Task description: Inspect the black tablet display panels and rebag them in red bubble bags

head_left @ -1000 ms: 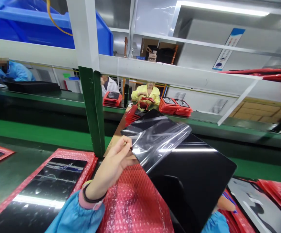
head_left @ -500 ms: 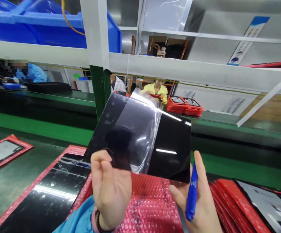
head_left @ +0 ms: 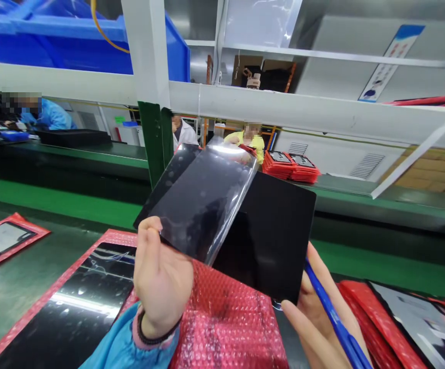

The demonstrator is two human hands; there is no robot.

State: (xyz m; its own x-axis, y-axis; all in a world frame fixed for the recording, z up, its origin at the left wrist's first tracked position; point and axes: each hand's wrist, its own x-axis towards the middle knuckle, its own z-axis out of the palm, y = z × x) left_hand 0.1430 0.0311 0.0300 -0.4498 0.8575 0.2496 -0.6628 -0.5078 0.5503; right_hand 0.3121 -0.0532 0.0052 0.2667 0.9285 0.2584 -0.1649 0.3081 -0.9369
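Note:
A glossy black screen panel (head_left: 274, 230) is held up tilted before me. Clear protective film (head_left: 203, 200) lies across its left part, folded back with a bright crease, so the right part is bare. At the film's lower left corner my left hand (head_left: 164, 282) is closed in a pinch. My right hand (head_left: 322, 318) grips the panel's lower right corner, and a blue marker pen (head_left: 332, 310) lies across its fingers. Beneath the panel is red bubble wrap (head_left: 233, 318). Another black screen panel (head_left: 76, 302) rests on red wrap at the left.
Red-wrapped panels (head_left: 395, 318) are stacked at right, and another wrapped panel (head_left: 7, 241) lies far left. Ahead, a white shelf beam (head_left: 283, 102) and post (head_left: 147, 46) cross the view. A blue bin (head_left: 72, 46) stands above. Co-workers sit beyond the bench.
The film's crease has moved left and down with my left hand, baring more of the panel. The panel has tilted further, and the pen has swung lower in my right hand.

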